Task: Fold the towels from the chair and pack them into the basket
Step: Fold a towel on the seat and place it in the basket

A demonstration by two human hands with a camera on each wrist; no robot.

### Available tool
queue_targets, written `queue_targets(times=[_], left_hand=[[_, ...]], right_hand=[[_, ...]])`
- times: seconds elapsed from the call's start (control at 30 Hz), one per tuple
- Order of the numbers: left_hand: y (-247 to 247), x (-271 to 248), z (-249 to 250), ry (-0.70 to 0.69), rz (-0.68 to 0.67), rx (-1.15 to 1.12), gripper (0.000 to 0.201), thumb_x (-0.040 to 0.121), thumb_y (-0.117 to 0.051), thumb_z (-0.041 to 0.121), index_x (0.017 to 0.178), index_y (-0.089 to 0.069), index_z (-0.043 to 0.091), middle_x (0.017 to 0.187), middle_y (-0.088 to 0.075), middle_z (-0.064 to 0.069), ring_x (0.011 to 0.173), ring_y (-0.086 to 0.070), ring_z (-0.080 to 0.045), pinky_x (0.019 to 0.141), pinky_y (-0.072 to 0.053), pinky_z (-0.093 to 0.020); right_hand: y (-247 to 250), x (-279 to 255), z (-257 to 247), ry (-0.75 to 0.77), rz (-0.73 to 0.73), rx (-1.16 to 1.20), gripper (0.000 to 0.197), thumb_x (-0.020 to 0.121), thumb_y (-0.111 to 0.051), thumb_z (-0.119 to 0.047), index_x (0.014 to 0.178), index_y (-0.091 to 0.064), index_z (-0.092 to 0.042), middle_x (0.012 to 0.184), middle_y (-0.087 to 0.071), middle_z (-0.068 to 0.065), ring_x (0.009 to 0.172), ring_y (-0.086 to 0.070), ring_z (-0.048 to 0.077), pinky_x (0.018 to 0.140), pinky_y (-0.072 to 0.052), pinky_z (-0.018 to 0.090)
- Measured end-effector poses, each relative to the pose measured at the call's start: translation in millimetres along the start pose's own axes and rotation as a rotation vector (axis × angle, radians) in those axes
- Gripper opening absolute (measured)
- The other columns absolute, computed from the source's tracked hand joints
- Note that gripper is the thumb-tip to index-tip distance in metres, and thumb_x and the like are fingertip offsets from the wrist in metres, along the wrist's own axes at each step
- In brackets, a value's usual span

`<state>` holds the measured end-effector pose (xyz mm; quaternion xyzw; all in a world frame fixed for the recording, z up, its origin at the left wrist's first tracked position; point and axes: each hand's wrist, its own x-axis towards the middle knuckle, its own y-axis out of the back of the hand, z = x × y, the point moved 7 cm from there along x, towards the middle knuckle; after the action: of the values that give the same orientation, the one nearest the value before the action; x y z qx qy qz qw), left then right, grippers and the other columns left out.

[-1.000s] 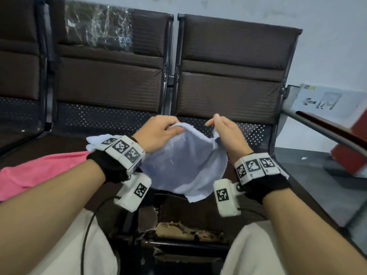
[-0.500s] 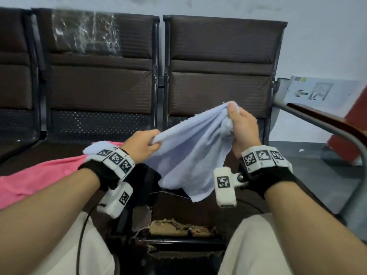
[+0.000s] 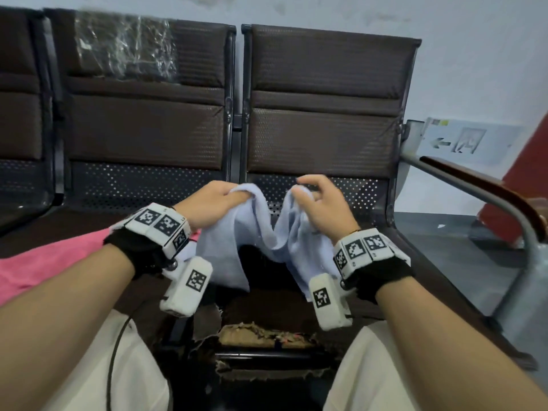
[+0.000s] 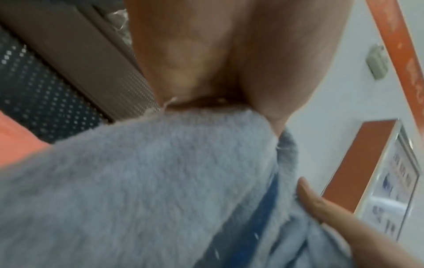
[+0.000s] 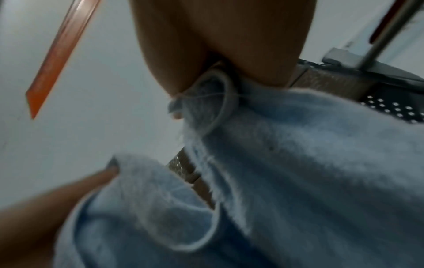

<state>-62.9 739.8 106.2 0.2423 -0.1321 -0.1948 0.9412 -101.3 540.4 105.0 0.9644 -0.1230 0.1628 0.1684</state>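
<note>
I hold a pale blue towel [image 3: 261, 232] in the air over the dark brown chair seat [image 3: 275, 292]. My left hand [image 3: 221, 200] grips one upper corner and my right hand [image 3: 315, 200] pinches the other, close together, so the cloth sags in a fold between them. The left wrist view shows the fuzzy blue towel [image 4: 149, 181] clamped under my thumb. In the right wrist view the blue towel [image 5: 298, 154] hangs from my pinching fingers. A pink towel [image 3: 38, 262] lies on the seat at the left. No basket is in view.
A row of brown padded chairs [image 3: 323, 114] stands against a white wall. A metal armrest with a wooden top [image 3: 480, 191] runs along the right. The seat's front edge [image 3: 267, 336] is torn, between my knees. Plastic wrap [image 3: 124, 43] covers one backrest.
My right hand has come down from its raised position and both hands have moved closer together, so the blue towel went from stretched taut to sagging in a fold.
</note>
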Motion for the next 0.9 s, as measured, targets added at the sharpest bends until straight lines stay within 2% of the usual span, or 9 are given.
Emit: queue_targets(times=[0.07, 0.13, 0.23, 0.33, 0.47, 0.57, 0.67, 0.77, 0.9], left_hand=[[4, 1, -1, 0.07, 0.071, -0.14, 0.033, 0.092, -0.054, 0.027, 0.097, -0.068, -0.002, 0.099, -0.069, -0.023, 0.086, -0.064, -0.026, 0.087, -0.051, -0.045], [2, 0, -3, 0.127, 0.076, -0.242, 0.031, 0.091, -0.055, 0.028, 0.095, -0.07, 0.001, 0.096, -0.071, -0.02, 0.085, -0.067, -0.028, 0.084, -0.053, -0.043], [-2, 0, -8, 0.153, 0.087, -0.3, 0.033, 0.09, -0.057, 0.027, 0.095, -0.068, -0.004, 0.091, -0.07, -0.021, 0.084, -0.063, -0.026, 0.083, -0.051, -0.039], [-5, 2, -18, 0.152, 0.061, -0.317, 0.028, 0.09, -0.06, 0.025, 0.095, -0.07, 0.0, 0.093, -0.072, -0.018, 0.088, -0.065, -0.026, 0.087, -0.05, -0.04], [-4, 7, -46, 0.194, -0.018, -0.1, 0.035, 0.089, -0.061, 0.031, 0.102, -0.065, -0.002, 0.103, -0.069, -0.022, 0.096, -0.065, -0.04, 0.09, -0.049, -0.051], [-7, 12, -77, 0.25, -0.081, 0.214, 0.021, 0.091, -0.059, 0.027, 0.098, -0.061, 0.008, 0.097, -0.067, -0.013, 0.085, -0.062, -0.026, 0.079, -0.049, -0.037], [-12, 13, -101, 0.315, -0.138, 0.47, 0.039, 0.088, -0.061, 0.025, 0.122, -0.049, 0.01, 0.107, -0.064, -0.009, 0.094, -0.062, -0.022, 0.084, -0.049, -0.035], [-18, 16, -103, 0.255, -0.153, 0.574, 0.042, 0.083, -0.067, 0.026, 0.119, -0.053, 0.011, 0.11, -0.058, -0.008, 0.096, -0.06, -0.022, 0.085, -0.05, -0.036], [-48, 8, -104, 0.21, -0.428, 0.527, 0.011, 0.086, -0.063, 0.023, 0.092, -0.067, 0.015, 0.064, -0.063, 0.002, 0.052, -0.054, -0.009, 0.054, -0.046, -0.024]], right_hand=[[-26, -8, -8, 0.053, -0.238, -0.056, 0.034, 0.087, -0.068, -0.024, 0.118, -0.06, -0.013, 0.075, -0.065, -0.017, 0.056, -0.058, -0.009, 0.053, -0.042, 0.005], [-46, -15, -9, 0.058, -0.419, -0.118, 0.033, 0.083, -0.072, -0.027, 0.114, -0.063, -0.018, 0.095, -0.068, -0.014, 0.077, -0.062, -0.008, 0.07, -0.047, 0.007], [-66, -20, -7, 0.073, -0.558, -0.248, 0.011, 0.083, -0.073, -0.026, 0.087, -0.071, -0.016, 0.087, -0.071, 0.003, 0.076, -0.061, 0.004, 0.078, -0.049, 0.026], [-67, -12, -4, 0.045, -0.503, -0.247, 0.011, 0.086, -0.068, -0.019, 0.075, -0.069, -0.018, 0.075, -0.067, 0.002, 0.07, -0.057, 0.008, 0.074, -0.048, 0.032], [-43, 7, 12, -0.045, -0.225, -0.21, 0.014, 0.088, -0.065, -0.024, 0.079, -0.07, -0.015, 0.069, -0.066, -0.004, 0.061, -0.056, 0.002, 0.062, -0.046, 0.021], [-32, 13, 35, -0.19, -0.106, -0.177, 0.009, 0.087, -0.068, -0.021, 0.082, -0.07, -0.014, 0.067, -0.064, -0.003, 0.058, -0.055, 0.003, 0.057, -0.045, 0.02], [-32, 9, 54, -0.334, -0.129, -0.124, 0.007, 0.082, -0.071, -0.009, 0.088, -0.069, -0.011, 0.061, -0.064, -0.001, 0.049, -0.056, 0.003, 0.046, -0.044, 0.017], [-39, 9, 65, -0.4, -0.216, -0.182, 0.029, 0.075, -0.071, 0.003, 0.101, -0.066, -0.01, 0.086, -0.069, 0.01, 0.074, -0.065, 0.016, 0.069, -0.056, 0.029], [-47, 8, 70, -0.424, -0.301, -0.238, 0.059, 0.07, -0.067, 0.013, 0.124, -0.054, -0.006, 0.098, -0.066, 0.01, 0.097, -0.063, 0.025, 0.086, -0.053, 0.037]])
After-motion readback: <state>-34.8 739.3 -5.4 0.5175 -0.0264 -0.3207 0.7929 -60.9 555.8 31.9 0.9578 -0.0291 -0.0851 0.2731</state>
